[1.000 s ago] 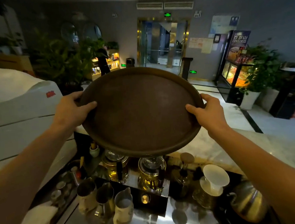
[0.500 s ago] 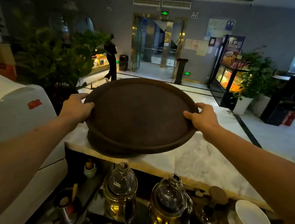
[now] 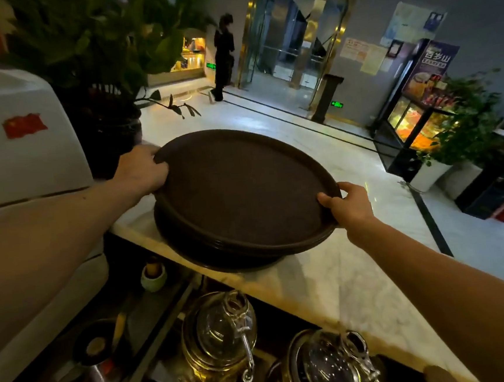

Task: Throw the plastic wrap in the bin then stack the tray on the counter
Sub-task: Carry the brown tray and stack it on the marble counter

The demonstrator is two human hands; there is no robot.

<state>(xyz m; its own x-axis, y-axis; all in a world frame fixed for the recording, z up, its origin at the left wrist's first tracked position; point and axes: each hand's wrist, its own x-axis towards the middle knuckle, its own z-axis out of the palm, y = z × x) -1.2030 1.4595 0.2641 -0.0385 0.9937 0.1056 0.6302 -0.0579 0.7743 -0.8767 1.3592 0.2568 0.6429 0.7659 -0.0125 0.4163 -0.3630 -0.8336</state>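
A round dark brown tray [image 3: 238, 189] lies nearly flat on top of a stack of matching trays [image 3: 219, 251] on the white marble counter [image 3: 319, 279]. My left hand [image 3: 140, 170] grips the tray's far left rim. My right hand [image 3: 348, 203] grips its near right rim, thumb on top. The tray sits slightly tilted, its right edge a little off the stack. No plastic wrap or bin is in view.
A large white machine [image 3: 21, 144] stands at the left, a dark potted plant [image 3: 107, 81] behind it. Glass jars with metal lids [image 3: 220, 333] sit below the counter's front edge. A person in dark clothes [image 3: 223, 56] stands far off by the glass doors.
The tray has come down from chest height, tilted toward me, to lie almost flat on the stack. Both hands have kept their grip and moved forward and down.
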